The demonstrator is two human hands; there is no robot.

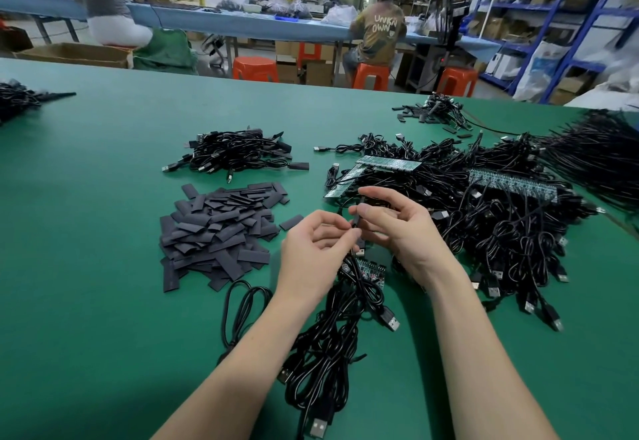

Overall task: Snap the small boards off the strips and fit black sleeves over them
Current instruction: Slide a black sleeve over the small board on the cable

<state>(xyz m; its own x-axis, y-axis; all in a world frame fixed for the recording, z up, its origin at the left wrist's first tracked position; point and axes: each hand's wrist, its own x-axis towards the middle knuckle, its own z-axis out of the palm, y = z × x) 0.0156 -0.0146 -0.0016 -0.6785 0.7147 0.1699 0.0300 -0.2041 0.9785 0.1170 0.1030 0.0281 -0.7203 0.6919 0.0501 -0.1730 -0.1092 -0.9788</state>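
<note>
hands: left (313, 249) and right (394, 222) pinch one sleeve (357, 221) | board strips (389, 163): 4

Sleeve pile (221, 232) left of centre on table (86, 267); cable bundle (238, 154) above it. Board strips (377, 171) centre right atop cable heap (501, 218) (filling right side). Both hands centre frame, cables (328, 343) below them.

"UNKN OWN" on seated person's shirt (380, 30)

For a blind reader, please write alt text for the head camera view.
Two hands, left hand and right hand, pinch a small black sleeve above tangled USB cables on a green table. Loose sleeves lie left; board strips behind.
</note>
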